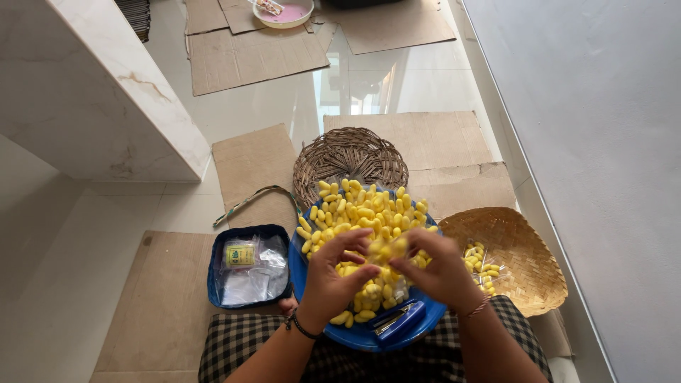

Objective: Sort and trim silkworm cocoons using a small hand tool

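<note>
One round blue tray (312, 280) rests on the person's lap, over a checked cloth (237, 344), and carries a heap of yellow snack pieces (369, 209), far too many to count. One blue stapler (399, 320) lies on the tray's near edge, just beside the wrists.

Both hands meet over the middle of the tray. The left hand (333, 273) is partly curled, thumb and fingers bent inward, and the right hand (440, 266) is curled the same way; between them they pinch one small clear bag of yellow pieces (385, 250), fingertips pressed on it from either side. The bag hangs just above the heap. A dark bracelet circles the left wrist and a thin band circles the right.

To the right of the tray sits one light woven basket (528, 262), holding a few filled clear bags (477, 259); their exact count cannot be told. Behind the tray lies one darker woven tray (347, 156), turned flat on the floor. To the left sits one small blue box (216, 266) holding clear plastic bags and a yellow label. Several sheets of cardboard (248, 53) cover the tiled floor, and one pale bowl (284, 14) stands far off at the top.
</note>
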